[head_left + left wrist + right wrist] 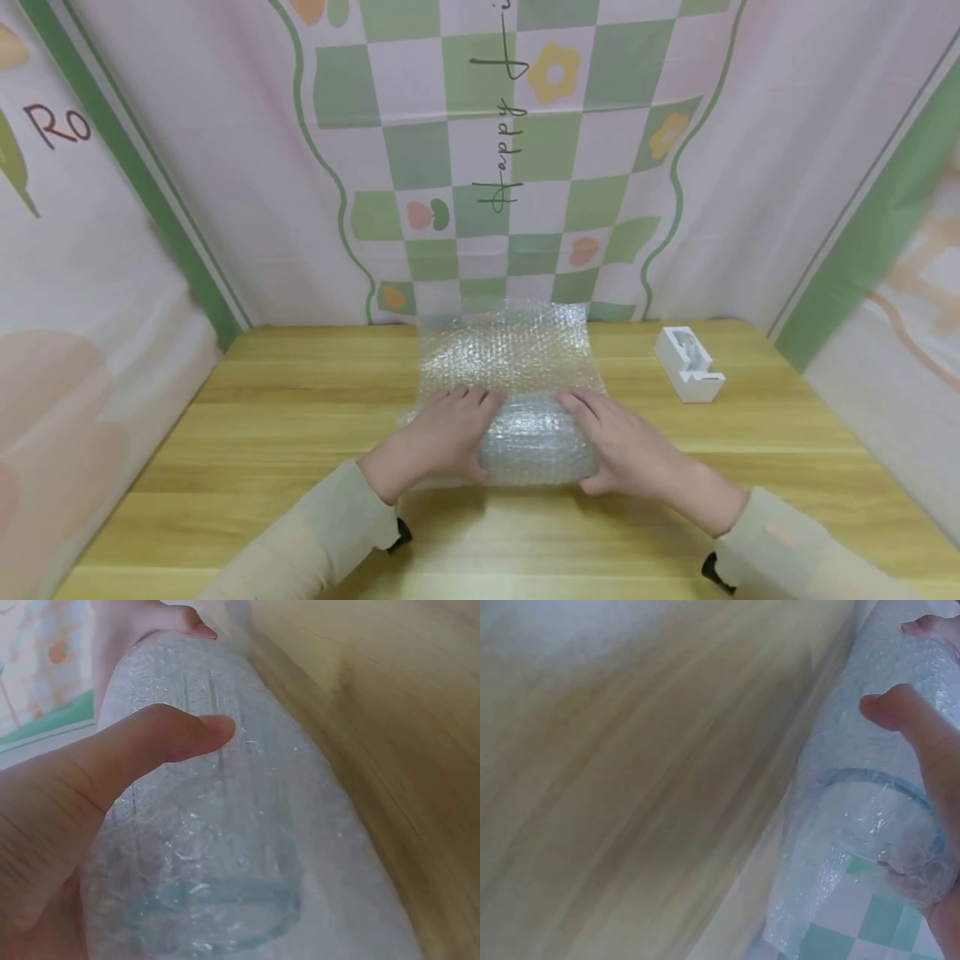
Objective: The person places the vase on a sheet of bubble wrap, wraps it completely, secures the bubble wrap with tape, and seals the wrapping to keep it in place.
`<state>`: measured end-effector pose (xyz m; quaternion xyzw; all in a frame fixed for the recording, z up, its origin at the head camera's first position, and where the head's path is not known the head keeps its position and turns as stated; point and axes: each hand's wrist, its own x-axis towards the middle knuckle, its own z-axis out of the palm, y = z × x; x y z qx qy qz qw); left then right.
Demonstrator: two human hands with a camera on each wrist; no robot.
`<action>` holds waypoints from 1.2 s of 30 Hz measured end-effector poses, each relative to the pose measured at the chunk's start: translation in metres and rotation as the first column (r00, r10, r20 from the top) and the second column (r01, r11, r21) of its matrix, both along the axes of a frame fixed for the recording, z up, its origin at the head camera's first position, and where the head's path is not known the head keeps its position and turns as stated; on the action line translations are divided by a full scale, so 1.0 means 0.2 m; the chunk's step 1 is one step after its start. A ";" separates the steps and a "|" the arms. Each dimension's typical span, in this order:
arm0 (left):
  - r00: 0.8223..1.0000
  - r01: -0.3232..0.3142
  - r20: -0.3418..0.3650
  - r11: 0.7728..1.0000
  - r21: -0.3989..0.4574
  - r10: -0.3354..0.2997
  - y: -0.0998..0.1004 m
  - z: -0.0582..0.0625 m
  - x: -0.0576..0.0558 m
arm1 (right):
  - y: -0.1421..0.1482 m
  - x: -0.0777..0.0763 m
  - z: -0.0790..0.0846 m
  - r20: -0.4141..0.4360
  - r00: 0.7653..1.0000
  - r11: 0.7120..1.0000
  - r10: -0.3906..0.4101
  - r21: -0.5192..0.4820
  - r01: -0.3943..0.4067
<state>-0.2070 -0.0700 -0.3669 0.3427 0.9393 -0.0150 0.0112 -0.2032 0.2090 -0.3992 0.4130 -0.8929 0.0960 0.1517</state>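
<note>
A clear ribbed glass vessel (225, 900) lies on its side inside rolled bubble wrap (536, 442); whether it is a cup or a vase, I cannot tell. Its round rim shows through the plastic in both wrist views. My left hand (453, 429) grips the left part of the roll, thumb on the near side and fingers over the top. Around the right part curls my right hand (630, 446), with its thumb (904, 709) against the wrap. A loose, flat stretch of the bubble wrap sheet (510, 354) extends from the roll toward the back.
A white tape dispenser (688, 367) with what looks like clear tape stands at the back right of the wooden table (300, 400). Behind the table hangs a green-and-white checked cloth (480, 150), and the sheet's far end reaches it. Printed cloths also hang at both sides.
</note>
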 end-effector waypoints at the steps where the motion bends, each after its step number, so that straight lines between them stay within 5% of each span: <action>1: 1.000 0.000 0.002 1.000 0.001 0.000 0.00 0.00 0.00 | 0.00 0.00 0.00 0.004 1.000 1.000 -0.002 -0.006 0.002; 19: 0.997 0.069 0.036 0.992 0.108 -0.074 -0.02 0.02 -0.04 | 0.02 0.00 -0.03 0.144 0.987 0.995 -0.066 -0.063 0.076; 36: 0.994 0.014 0.106 0.991 0.132 -0.029 -0.05 0.01 -0.07 | 0.04 -0.02 0.00 0.215 0.974 0.994 -0.073 -0.058 0.087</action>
